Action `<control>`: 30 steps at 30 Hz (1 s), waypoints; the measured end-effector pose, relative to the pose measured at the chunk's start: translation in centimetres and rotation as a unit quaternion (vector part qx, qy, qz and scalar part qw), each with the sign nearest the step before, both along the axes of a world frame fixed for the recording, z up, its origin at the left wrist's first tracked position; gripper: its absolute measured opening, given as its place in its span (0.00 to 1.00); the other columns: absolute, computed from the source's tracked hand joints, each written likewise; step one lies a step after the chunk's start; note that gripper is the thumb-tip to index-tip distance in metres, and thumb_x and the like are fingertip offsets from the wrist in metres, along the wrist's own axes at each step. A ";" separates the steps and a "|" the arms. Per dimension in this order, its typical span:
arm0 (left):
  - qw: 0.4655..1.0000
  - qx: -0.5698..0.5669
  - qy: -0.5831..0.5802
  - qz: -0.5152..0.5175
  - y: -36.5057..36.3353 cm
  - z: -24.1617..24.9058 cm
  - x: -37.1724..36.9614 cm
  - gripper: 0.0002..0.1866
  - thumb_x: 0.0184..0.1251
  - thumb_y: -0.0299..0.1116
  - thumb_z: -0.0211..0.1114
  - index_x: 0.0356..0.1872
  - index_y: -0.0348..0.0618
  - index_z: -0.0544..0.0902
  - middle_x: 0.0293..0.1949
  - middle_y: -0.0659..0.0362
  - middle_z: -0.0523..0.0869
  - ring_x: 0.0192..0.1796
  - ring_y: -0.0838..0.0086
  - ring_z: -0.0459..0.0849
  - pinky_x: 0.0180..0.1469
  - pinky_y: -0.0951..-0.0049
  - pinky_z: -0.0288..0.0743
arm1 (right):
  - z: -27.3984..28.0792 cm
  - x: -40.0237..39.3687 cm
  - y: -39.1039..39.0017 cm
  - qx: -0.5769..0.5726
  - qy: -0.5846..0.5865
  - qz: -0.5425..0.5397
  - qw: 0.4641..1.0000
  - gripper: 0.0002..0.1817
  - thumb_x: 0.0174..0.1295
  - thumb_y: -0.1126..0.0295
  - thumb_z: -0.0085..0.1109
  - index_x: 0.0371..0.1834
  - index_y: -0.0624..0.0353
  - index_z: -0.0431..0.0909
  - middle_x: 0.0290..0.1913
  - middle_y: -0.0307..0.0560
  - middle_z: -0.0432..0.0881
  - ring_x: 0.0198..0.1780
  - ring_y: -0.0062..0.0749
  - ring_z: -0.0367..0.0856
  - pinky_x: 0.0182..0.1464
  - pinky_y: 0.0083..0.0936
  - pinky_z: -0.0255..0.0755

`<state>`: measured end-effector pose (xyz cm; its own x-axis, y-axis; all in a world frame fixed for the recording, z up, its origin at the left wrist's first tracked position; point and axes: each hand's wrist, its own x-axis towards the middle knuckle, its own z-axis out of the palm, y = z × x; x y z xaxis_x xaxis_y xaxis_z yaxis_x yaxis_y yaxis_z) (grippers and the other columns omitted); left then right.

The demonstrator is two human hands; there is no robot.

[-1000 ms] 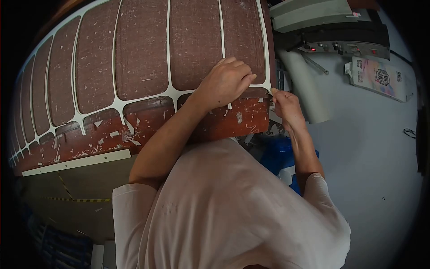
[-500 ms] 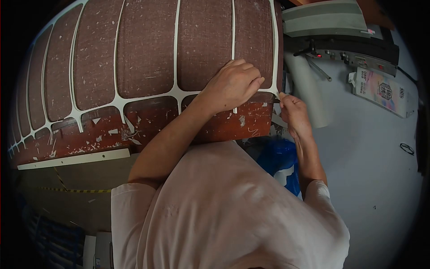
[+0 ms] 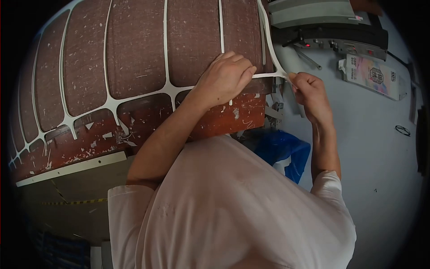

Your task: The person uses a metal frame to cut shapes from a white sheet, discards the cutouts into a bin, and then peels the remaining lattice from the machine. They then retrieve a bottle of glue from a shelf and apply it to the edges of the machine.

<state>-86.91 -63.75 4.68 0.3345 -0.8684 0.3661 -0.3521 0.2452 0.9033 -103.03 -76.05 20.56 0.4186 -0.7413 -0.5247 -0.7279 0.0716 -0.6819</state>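
A web of thin white strips (image 3: 166, 49), like the leftover frame of a cut sheet, lies over a brown speckled surface (image 3: 134, 58). Pinched in my right hand (image 3: 312, 96) is the near right corner of this web. The corner is stretched out past the board's edge, and the right-hand strip (image 3: 268, 33) slants toward it, partly off the surface. My left hand (image 3: 226, 78) rests on the web's near strip, where a cross strip meets it. Its fingers are curled and pressed together; what lies under them is hidden.
A red-brown board edge (image 3: 244, 112) with white scraps runs along the near side. Toward the right are a machine with knobs (image 3: 340, 42), a pale roll (image 3: 291, 60), a printed box (image 3: 374, 76) and a blue plastic bag (image 3: 286, 152). A pale bar (image 3: 71, 168) lies at lower left.
My right hand has moved right and slightly up, drawing the web's corner outward. The right-hand strip has come partly away from the surface. My left hand stays on the same junction as the view shifts.
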 end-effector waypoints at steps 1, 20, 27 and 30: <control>1.000 0.006 -0.011 -0.004 0.2 0.0 0.1 0.14 0.74 0.36 0.59 0.32 0.37 0.83 0.33 0.50 0.84 0.42 0.55 0.80 0.54 0.57 0.74 | -0.1 -0.4 0.6 -0.008 0.005 -0.020 1.000 0.18 0.71 0.64 0.60 0.21 0.57 0.75 0.17 0.26 0.64 0.18 0.10 0.53 0.21 0.18 0.45; 0.988 0.040 -0.141 -0.051 0.6 0.8 -0.4 0.16 0.66 0.44 0.69 0.32 0.39 0.85 0.34 0.50 0.86 0.43 0.53 0.83 0.53 0.56 0.73 | -8.5 0.1 -8.5 -0.112 -0.107 -0.021 0.988 0.25 0.69 0.48 0.60 0.42 0.63 0.87 0.34 0.36 0.87 0.38 0.22 0.82 0.40 0.27 0.76; 0.991 0.025 -0.129 -0.025 0.9 0.5 -0.4 0.16 0.65 0.44 0.70 0.32 0.39 0.85 0.33 0.49 0.85 0.43 0.54 0.83 0.52 0.56 0.74 | -10.2 6.9 -9.3 -0.266 0.177 0.152 0.935 0.30 0.52 0.45 0.74 0.34 0.69 0.88 0.28 0.53 0.86 0.30 0.39 0.85 0.41 0.35 0.79; 0.992 0.021 -0.122 -0.020 0.9 0.3 -0.4 0.16 0.65 0.45 0.69 0.32 0.39 0.86 0.33 0.49 0.85 0.43 0.53 0.83 0.53 0.55 0.74 | -11.1 7.6 -9.6 -0.335 0.207 0.166 0.904 0.26 0.52 0.49 0.74 0.27 0.69 0.86 0.25 0.51 0.85 0.26 0.37 0.83 0.37 0.34 0.78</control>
<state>-87.31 -62.82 4.95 0.2043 -0.8952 0.3961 -0.5528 0.2284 0.8014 -95.47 -85.65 9.47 0.5460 -0.8208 -0.1679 -0.8368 -0.5249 -0.1556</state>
